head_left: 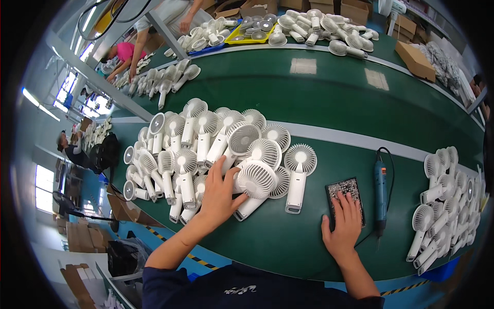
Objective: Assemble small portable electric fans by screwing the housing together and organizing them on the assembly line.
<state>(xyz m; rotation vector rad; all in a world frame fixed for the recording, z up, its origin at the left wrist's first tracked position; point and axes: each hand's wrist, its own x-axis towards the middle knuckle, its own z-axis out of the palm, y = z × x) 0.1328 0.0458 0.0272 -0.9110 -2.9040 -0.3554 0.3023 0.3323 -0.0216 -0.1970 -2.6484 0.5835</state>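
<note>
My left hand (218, 196) curls its thumb and fingers around the near side of a white handheld fan (257, 179), whose round grille faces up. That fan sits at the right edge of a heap of similar fans (206, 122). One white fan (295, 188) lies apart, just right of the heap, its handle toward me. My right hand (343, 226) reaches over a small black tray (363, 216) full of tiny metal screws (337, 188). Its fingers are stretched out with the tips among the screws, and the thumb stays outside the tray's left side.
A blue electric screwdriver (380, 191) with a black cord lies right of the tray. More fans (445, 206) are piled at the far right. Beyond a pale rail runs a green belt (334, 98), with fans and a yellow tray (234, 39) behind it. Other people work at upper left.
</note>
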